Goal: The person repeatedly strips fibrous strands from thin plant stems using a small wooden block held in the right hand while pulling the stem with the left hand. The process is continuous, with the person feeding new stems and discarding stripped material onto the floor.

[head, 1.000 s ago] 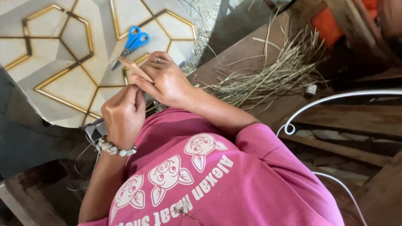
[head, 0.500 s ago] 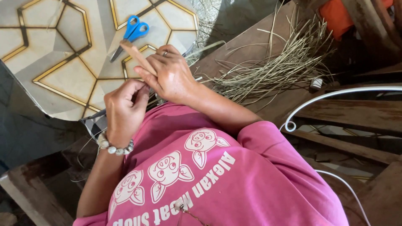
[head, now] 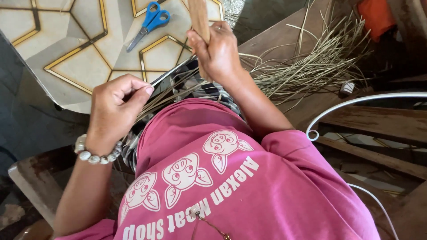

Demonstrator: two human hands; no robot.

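A flat wooden stick (head: 199, 20) stands nearly upright in the right hand (head: 218, 51), whose fingers are curled tight around its lower part, a ring showing on one finger. Thin dry straw strands (head: 171, 91) run slantwise from under that hand toward the left hand (head: 116, 109), which pinches their near ends between thumb and bent fingertips, the rest of the hand loosely closed. A bracelet of pale beads (head: 95, 155) circles the left wrist. Both hands work just above the lap of a pink shirt (head: 231, 178) printed with white cartoon pig faces and white lettering. Beyond the hands lies a pale board with gold line pattern (head: 66, 53), and blue-handled scissors (head: 149, 24) rest on it, well apart from the stick. To the right a loose heap of the same straw (head: 311, 62) spreads over a brown wooden surface (head: 275, 40)
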